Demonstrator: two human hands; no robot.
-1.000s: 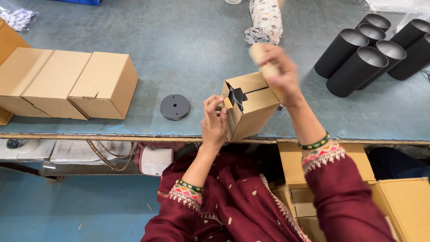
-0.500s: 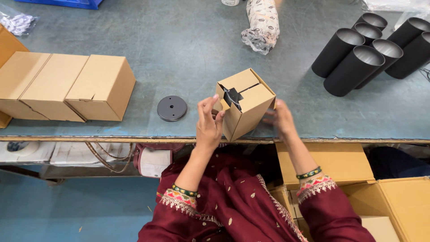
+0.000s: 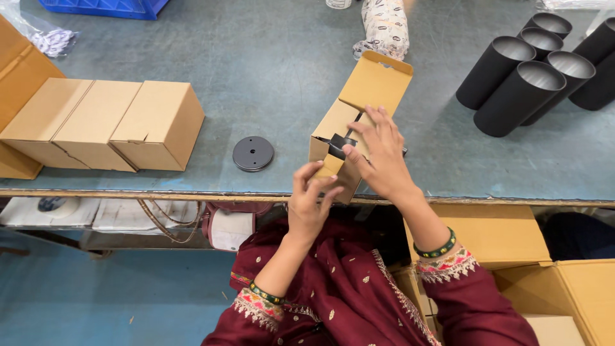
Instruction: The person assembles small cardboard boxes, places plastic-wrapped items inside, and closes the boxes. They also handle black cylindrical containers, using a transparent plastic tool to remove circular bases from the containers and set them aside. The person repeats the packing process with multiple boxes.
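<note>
The small cardboard box (image 3: pixel 349 138) sits at the near edge of the grey worktop (image 3: pixel 256 57), tipped so its open end faces the person. Its top flap (image 3: pixel 378 80) stands up and back, so the way in is free. A black part (image 3: pixel 336 144) shows inside the opening.

The right hand (image 3: pixel 381 157) lies over the open end with fingers spread flat, pressing on a side flap and the black part, as if to keep them down. It is not closed around anything. The left hand (image 3: pixel 311 202) is at the low front corner of the box, fingers bent and touching the card, likely to keep the box from sliding off the edge. It looks half open; I cannot tell if it pinches a flap.

A round black disc (image 3: pixel 253 154) lies flat just left of the box, within easy reach. Further left, three shut cardboard boxes (image 3: pixel 106 125) stand side by side, touching. At the far right, black tubes (image 3: pixel 532 77) lie together with their open ends up. A blue crate (image 3: pixel 102 8) sits at the far edge
</note>
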